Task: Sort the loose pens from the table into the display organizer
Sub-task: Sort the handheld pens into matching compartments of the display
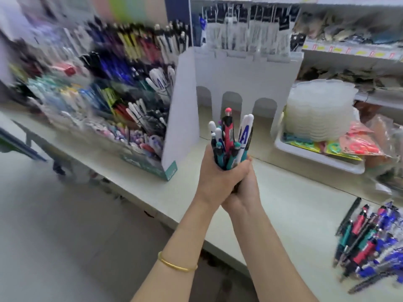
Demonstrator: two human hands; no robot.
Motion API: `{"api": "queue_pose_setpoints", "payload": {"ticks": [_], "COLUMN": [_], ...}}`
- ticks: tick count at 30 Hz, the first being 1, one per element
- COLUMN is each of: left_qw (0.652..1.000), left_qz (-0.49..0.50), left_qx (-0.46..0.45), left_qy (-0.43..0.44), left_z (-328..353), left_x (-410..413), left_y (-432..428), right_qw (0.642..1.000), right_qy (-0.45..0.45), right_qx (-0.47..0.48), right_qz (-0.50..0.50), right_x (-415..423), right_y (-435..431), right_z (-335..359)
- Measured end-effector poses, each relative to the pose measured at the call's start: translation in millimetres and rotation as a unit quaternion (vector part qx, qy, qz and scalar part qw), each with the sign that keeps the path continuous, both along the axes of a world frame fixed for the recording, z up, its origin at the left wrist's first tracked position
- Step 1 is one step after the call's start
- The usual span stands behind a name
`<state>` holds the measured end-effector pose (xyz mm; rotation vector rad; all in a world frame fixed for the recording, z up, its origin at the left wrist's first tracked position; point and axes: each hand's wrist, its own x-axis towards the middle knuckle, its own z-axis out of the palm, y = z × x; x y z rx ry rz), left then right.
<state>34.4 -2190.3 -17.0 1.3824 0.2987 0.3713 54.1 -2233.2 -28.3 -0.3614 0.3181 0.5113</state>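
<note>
We look over a stationery shop, with stocked shelves behind a long white tabletop. At its left end stands the tiered display organizer, blurred, its rows filled with pens of many colours. Well apart, at the right near edge, the loose pens lie in a heap of blue, red, teal and black. Between the two, above the tabletop, the left grip and right grip close together round an upright bunch of pens, its white, red and teal ends up.
</note>
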Motion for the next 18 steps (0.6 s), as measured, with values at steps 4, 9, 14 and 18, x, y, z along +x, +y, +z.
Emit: {"api": "queue_pose_setpoints", "payload": {"ticks": [4, 9, 14, 18], "left_qw": [0.999, 0.997, 0.99, 0.991], "left_qz": [-0.013, -0.06, -0.112, -0.113], "left_qx": [0.042, 0.028, -0.072, -0.069], "left_qy": [0.0, -0.033, -0.045, -0.008], "left_z": [4.3, 13.4, 21.5, 27.5], "left_x": [-7.0, -13.4, -14.7, -7.4], "left_y": [78.1, 160.7, 220.6, 262.3], "right_qw": [1.0, 0.955, 0.84, 0.728], "right_qy": [0.0, -0.094, -0.294, -0.467], "right_qx": [-0.009, -0.273, -0.455, -0.499], "right_qz": [0.002, 0.075, -0.024, 0.048], "right_x": [-8.6, -18.9, 7.6, 34.9], "right_y": [73.7, 127.5, 157.6, 196.3], "right_z": [1.4, 14.4, 53.6, 87.7]}}
